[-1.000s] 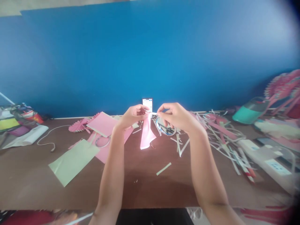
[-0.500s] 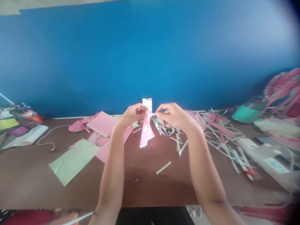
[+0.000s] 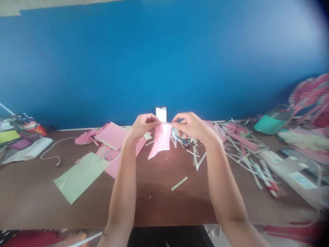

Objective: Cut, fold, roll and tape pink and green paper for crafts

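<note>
Pink paper up between both hands!
My left hand (image 3: pixel 142 124) and right hand (image 3: pixel 190 126) pinched the pink paper (image 3: pixel 160 138) by its top corners above the counter (image 3: pixel 159 202).

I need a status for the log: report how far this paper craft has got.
Done: a pleated pink fan lies on the table, with cut strips scattered at the right. In hand: left hand and right hand grip a pink paper piece by its top edge. Left: pink sheets and a green sheet lie flat, unfolded.

The phone (image 3: pixel 161 113) screen is lit; its text is unreadable.
</note>
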Action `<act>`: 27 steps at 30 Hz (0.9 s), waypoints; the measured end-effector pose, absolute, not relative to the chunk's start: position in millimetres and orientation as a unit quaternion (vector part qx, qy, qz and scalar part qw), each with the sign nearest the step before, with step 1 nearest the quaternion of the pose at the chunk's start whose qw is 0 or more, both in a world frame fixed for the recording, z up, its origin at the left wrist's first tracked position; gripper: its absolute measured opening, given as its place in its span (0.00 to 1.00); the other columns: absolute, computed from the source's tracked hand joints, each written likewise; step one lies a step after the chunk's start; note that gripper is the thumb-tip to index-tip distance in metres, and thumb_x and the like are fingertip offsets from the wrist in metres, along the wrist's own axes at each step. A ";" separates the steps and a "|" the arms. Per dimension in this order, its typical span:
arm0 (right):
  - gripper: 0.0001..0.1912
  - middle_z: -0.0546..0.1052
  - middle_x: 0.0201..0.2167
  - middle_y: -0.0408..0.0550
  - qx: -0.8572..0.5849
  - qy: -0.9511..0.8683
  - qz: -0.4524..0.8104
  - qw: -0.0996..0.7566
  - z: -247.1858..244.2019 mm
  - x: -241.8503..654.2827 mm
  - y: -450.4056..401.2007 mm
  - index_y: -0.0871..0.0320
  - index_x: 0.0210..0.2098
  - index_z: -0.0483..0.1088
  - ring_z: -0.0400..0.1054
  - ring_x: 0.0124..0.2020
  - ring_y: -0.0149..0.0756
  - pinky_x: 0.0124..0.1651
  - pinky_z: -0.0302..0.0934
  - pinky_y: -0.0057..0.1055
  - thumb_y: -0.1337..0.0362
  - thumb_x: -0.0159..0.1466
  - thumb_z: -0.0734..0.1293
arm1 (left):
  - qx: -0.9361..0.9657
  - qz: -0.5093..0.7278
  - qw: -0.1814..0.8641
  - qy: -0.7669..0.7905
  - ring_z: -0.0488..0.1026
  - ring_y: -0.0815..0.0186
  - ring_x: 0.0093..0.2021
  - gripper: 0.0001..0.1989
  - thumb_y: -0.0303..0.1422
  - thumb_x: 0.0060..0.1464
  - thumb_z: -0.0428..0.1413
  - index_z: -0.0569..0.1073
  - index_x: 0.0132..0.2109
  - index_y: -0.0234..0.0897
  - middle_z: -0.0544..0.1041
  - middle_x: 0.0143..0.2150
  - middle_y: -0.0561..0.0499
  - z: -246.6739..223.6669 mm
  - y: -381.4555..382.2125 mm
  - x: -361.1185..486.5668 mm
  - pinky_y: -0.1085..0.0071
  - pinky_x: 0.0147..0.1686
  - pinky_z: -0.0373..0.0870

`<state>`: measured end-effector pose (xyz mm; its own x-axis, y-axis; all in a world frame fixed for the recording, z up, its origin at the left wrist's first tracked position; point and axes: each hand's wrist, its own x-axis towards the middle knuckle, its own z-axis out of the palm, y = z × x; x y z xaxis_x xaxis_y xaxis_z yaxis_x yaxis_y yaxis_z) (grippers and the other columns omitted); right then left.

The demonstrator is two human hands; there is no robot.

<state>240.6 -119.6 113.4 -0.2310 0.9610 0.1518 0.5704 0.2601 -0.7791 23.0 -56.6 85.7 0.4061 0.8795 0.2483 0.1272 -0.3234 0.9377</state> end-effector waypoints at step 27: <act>0.13 0.73 0.20 0.46 -0.521 -0.743 0.236 0.348 103.0 240.7 -104.0 0.59 0.34 0.77 0.59 0.20 0.29 0.28 0.51 0.31 0.59 0.62 0.64 | 0.774 0.318 0.356 0.417 0.75 0.65 0.33 0.14 0.39 0.53 0.59 0.81 0.41 0.34 0.80 0.36 0.45 80.5 -50.5 22.3 0.70 0.35 0.70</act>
<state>240.7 -104.0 103.0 -0.2157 0.9379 0.2716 0.6102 0.3467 -0.7123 22.3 -50.5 80.5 0.4498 0.8714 0.1960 0.4183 -0.3995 0.8158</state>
